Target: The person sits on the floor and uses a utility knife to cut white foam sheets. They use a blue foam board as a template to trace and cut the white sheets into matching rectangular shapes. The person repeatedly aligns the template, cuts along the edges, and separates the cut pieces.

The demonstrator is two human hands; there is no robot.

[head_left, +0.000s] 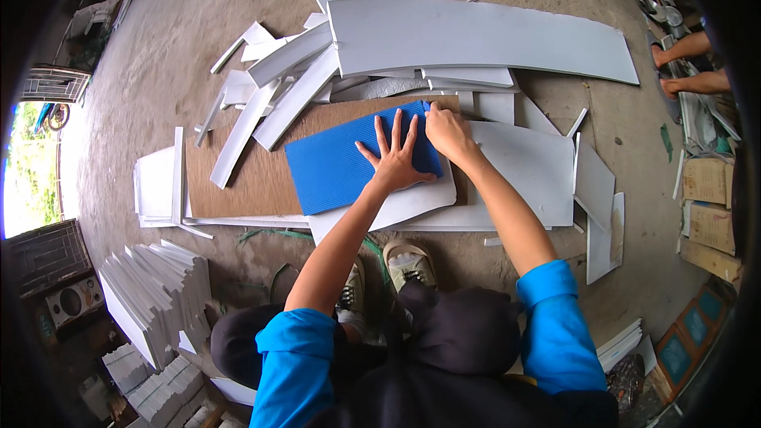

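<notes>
A blue ribbed sheet lies tilted over a white sheet and a brown wooden board. My left hand presses flat on the blue sheet, fingers spread. At its upper right corner my right hand is closed, knuckles up. A small blue bit shows beside those fingers; whether it belongs to the sheet or to something held, I cannot tell. What the right hand grips is hidden under it.
A long white panel and several white strips lie beyond the board. Stacked white pieces stand at the lower left. Another person's legs show at the far right, above cardboard boxes. My shoes are close to the board.
</notes>
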